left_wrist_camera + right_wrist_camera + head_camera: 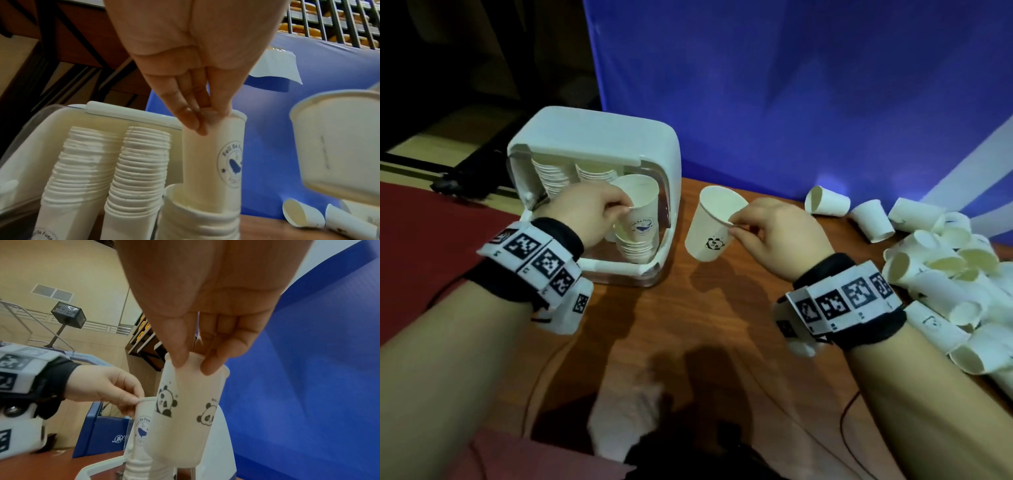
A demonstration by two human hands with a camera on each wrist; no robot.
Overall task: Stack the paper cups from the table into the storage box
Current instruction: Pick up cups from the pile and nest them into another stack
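Left hand (589, 214) pinches rim of whale-logo cup (639, 209), its base seated in the front stack (636, 248) inside the storage box (599, 137), left side of the table (688, 325). Right hand (777, 236) pinches rim of panda cup (710, 229), held tilted above table beside box. Loose cups (945, 274) heaped at right edge.

Storage box (599, 144) at the worktop's (688, 325) far left, with three cup stacks (141, 170) inside (two behind, one in front). Left hand (589, 212) before its opening, cup (638, 209) atop the front stack. Right hand (777, 233) just right of the box, second cup (710, 226) above the worktop. Loose cups (945, 270) heaped far right.
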